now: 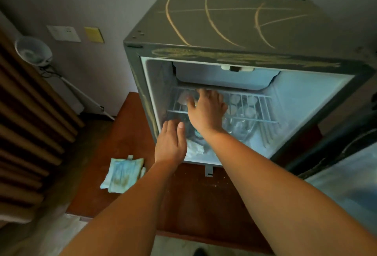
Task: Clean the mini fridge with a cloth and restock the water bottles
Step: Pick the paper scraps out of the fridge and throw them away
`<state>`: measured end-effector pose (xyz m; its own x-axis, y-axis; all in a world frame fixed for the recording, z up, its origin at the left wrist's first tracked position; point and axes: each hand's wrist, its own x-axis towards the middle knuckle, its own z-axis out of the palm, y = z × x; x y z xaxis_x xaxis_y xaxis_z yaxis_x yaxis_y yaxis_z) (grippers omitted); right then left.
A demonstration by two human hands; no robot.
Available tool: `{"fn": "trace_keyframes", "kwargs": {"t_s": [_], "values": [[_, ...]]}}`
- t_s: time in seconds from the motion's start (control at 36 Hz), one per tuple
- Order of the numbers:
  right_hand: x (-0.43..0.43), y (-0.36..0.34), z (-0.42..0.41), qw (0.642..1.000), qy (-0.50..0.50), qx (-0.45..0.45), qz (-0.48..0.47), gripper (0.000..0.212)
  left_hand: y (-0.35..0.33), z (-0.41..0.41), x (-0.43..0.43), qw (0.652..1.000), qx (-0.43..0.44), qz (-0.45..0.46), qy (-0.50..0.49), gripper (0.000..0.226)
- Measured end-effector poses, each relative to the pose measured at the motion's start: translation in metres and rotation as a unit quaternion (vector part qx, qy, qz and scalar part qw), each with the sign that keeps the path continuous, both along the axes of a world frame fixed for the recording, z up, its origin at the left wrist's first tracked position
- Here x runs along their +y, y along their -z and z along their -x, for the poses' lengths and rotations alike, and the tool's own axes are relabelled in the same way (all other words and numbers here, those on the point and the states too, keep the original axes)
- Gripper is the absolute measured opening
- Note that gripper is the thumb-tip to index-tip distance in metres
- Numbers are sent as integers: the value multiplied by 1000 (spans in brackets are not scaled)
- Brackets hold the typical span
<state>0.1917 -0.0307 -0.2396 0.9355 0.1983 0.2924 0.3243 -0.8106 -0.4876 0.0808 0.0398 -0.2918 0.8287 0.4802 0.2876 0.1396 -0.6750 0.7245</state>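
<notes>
Right hand (206, 108) spread open on wire shelf (265, 120), left hand (171, 143) open below it; clear water bottles (242, 125) just under the right hand look light, slick, crushable, so grip mid-body; cloth (122, 174) lies left of left hand.

Nothing is legible; the yellow wall sticker (94, 34) seems blurred.

White wall plate (63, 33) on wall. Yellow sticker (94, 34) just right of plate. Round white thing (33, 50) left of plate, lower. Brown wooden slats (30, 123) below plate. Red-brown board (183, 198) below plate, rightward.
</notes>
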Motion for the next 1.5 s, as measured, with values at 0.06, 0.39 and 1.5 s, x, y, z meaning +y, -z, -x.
{"fn": "trace_keyframes", "kwargs": {"t_s": [0.06, 0.39, 1.5], "values": [[3, 2, -2, 1000, -4, -7, 19, 36, 6, -1, 1, 1000, 11, 2, 0, 43], [-10, 0, 13, 999, -11, -10, -39, 26, 7, 5, 0, 1000, 5, -5, 27, 47], [-110, 184, 63, 985, 91, 32, -142, 18, 162, -36, -35, 965, 217, -139, 44, 56]]}}
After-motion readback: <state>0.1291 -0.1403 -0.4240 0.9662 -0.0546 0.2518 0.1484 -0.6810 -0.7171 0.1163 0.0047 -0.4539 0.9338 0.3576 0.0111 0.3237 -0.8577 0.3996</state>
